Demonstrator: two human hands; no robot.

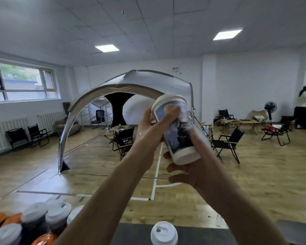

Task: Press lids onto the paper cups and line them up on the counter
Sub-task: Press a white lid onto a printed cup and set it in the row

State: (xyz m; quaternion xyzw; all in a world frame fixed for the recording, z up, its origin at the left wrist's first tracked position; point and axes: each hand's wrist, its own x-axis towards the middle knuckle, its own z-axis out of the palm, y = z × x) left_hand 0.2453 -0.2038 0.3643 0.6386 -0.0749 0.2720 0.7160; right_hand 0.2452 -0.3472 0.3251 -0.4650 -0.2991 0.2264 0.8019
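One tilted cup (178, 131), left hand (148, 124) and right hand (189, 170) fingers clamped round it, lidded cups (57, 216) below-left

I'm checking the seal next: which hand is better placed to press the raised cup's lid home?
Left, probably. The left hand grips the tilted cup at its upper end, thumb just below the lid. The right hand holds the base, so it can brace.

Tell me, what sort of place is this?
Probably an indoor sports hall set up as a camping area: wooden floor with taped court lines, a big dome tent, and folding camp chairs.
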